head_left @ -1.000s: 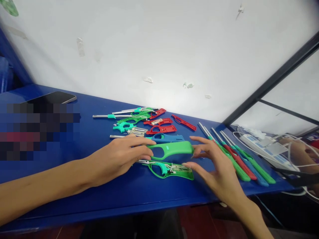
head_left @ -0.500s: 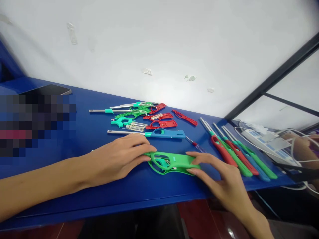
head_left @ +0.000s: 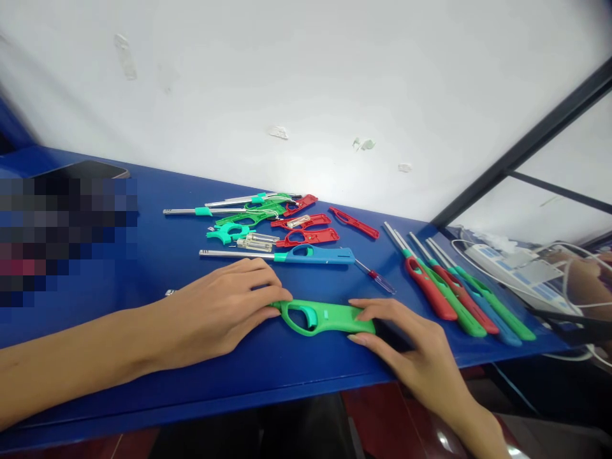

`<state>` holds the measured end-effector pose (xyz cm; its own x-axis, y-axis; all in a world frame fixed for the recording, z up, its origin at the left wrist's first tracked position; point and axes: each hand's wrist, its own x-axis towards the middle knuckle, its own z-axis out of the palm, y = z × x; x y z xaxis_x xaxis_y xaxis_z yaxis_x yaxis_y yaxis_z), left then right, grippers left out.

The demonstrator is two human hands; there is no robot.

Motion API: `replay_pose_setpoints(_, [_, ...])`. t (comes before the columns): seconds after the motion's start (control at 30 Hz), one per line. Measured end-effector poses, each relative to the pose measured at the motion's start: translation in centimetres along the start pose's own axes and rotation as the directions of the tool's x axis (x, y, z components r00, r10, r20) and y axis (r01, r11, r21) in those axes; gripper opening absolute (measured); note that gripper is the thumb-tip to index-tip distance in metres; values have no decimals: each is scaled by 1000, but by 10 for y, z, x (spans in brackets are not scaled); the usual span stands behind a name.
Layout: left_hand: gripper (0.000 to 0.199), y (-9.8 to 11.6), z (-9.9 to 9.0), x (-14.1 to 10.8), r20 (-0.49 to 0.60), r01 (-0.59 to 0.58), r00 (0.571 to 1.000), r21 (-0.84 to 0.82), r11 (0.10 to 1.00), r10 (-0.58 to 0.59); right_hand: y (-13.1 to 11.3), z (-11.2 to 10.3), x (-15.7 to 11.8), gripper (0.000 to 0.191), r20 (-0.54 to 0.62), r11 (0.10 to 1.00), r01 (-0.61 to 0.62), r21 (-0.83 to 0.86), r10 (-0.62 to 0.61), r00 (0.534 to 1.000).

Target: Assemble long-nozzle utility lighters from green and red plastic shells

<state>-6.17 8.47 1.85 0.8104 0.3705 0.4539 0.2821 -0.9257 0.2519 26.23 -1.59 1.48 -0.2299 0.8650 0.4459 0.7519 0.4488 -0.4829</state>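
A green gas lighter (head_left: pixel 337 317) with a teal trigger lies on the blue table in front of me, its handle halves together. My left hand (head_left: pixel 239 303) pinches its neck end and covers most of the metal tube; only the tube's tip shows past the knuckles. My right hand (head_left: pixel 406 331) grips the butt end between thumb and fingers. Just behind lies a blue lighter (head_left: pixel 318 255) with a long metal tube. A small screwdriver (head_left: pixel 380 279) with a clear handle rests near its butt.
Red handle shells (head_left: pixel 310 237), teal triggers (head_left: pixel 232 233), clear-and-metal inner parts (head_left: pixel 255 242) and loose metal tubes lie towards the wall. Several whole lighters (head_left: pixel 430 287) stand in a row at right, beside a white power strip (head_left: pixel 516 274). A dark phone (head_left: pixel 90 171) lies at left.
The upper green shell, tilted and gaping before, now sits flush on the lower half. My right hand has shifted slightly left and down with it. The view has moved a little.
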Motion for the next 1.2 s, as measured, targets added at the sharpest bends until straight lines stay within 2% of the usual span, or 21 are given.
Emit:
replay_pose_setpoints(0.13, [24,-1,2,-2,-2,44,999,-63,997,-44,-1,0,1,20,14,1000,-3,7,3,1000])
replay_pose_setpoints(0.47, [26,2,2,0,-2,80,997,-98,992,-81,-2,0,-1,26,21,999,16,-42,-15,1000])
replay_pose_setpoints(0.73, [29,4,1,2,18,51,999,-58,997,-50,1,2,-4,35,10,993,78,-88,-78,997])
replay_pose_setpoints(1.03, [36,13,1,4,12,69,998,-19,997,-68,-8,7,-7,42,16,995,-22,-100,24,1000])
replay_pose_setpoints(1.2, [34,13,4,3,-10,58,998,61,996,-57,-9,10,-8,31,18,996,-80,-47,81,997])
